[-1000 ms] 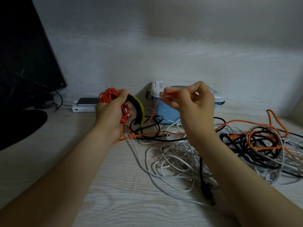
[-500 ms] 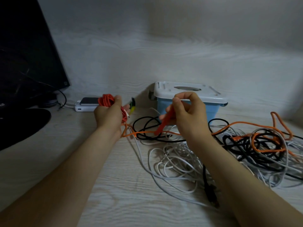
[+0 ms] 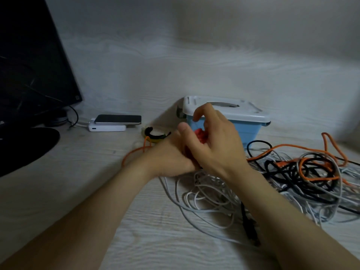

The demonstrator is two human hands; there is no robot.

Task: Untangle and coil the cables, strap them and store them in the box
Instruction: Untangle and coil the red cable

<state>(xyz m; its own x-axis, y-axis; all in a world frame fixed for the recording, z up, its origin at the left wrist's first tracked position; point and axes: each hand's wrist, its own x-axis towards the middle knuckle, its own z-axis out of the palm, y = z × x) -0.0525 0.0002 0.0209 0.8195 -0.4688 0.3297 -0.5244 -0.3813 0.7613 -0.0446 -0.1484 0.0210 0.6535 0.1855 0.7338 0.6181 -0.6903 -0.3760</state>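
Box (image 3: 243,131) at 1 o'clock: blue plastic, white lid (image 3: 224,110) on, contents hidden. Dead centre, the right hand (image 3: 212,145) curls thumb and fingers (image 3: 197,112) round a bunched red coil (image 3: 200,134). The left hand (image 3: 169,158) sits tucked behind, its grip impossible to tell. Thin white, black and orange cables (image 3: 292,178) sprawl at 4 o'clock on the pale wood-grain counter (image 3: 78,191). Curved black-and-yellow straps (image 3: 157,136) lie at 11.

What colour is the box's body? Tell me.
Light blue; the box shows best in the head view.
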